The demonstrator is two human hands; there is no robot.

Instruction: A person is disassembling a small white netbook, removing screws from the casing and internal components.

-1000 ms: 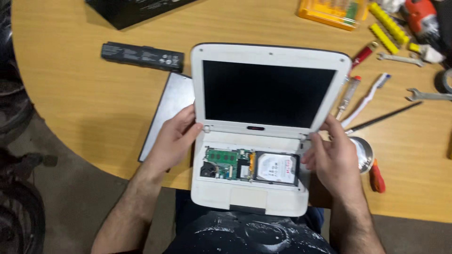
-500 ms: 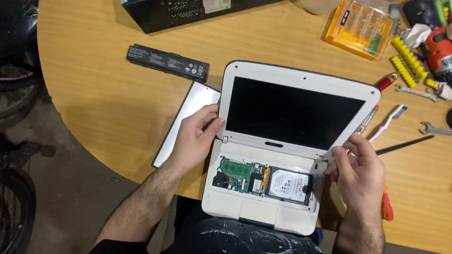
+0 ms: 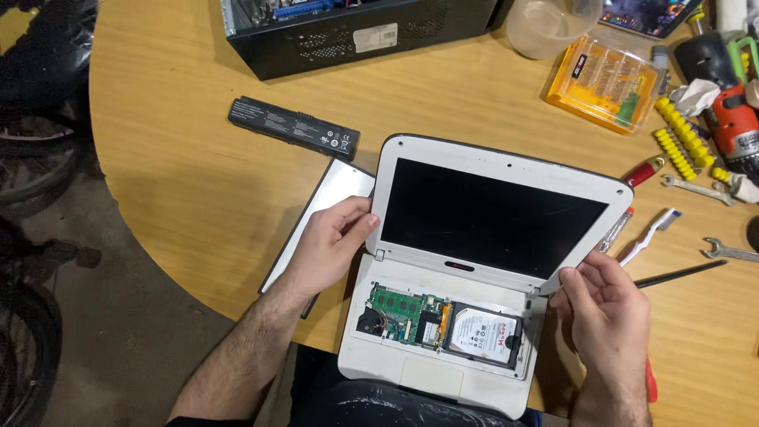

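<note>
A small white laptop [image 3: 474,292] lies open at the counter's six-o'clock edge, dark screen tilted back toward twelve, keyboard gone, green circuit board and silver hard drive exposed.

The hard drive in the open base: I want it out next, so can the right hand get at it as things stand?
Probably yes. The hard drive lies uncovered in the laptop base, nothing over it, and the right hand sits just beside it at the screen's corner. The left hand is at the other corner.
</note>
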